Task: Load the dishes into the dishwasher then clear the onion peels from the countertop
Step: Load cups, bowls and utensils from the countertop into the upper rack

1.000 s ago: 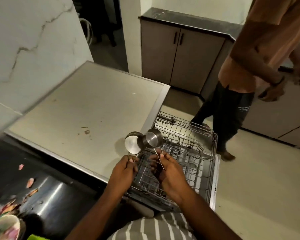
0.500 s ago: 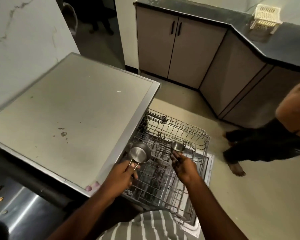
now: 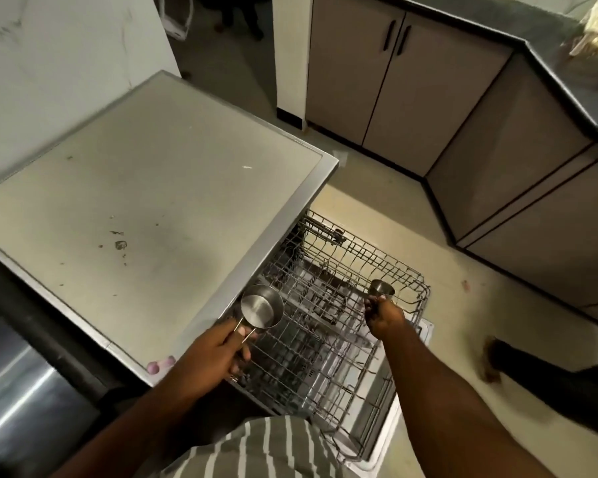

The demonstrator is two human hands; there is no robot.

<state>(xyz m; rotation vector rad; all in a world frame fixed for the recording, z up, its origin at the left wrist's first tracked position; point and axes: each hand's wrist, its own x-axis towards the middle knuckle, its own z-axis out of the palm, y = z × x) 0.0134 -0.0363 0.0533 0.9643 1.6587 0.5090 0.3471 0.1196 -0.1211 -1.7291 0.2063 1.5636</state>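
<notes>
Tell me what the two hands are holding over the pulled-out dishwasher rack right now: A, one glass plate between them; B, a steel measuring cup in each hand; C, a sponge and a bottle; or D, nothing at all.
B: the left hand pinches the handle of the larger steel measuring cup, and the right hand holds the smaller steel measuring cup over the dishwasher rack.

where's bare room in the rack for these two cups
The whole pulled-out wire rack looks unloaded, freest between the left hand with the larger cup and the right hand with the smaller cup. Dishwasher top is also mostly bare.
</notes>
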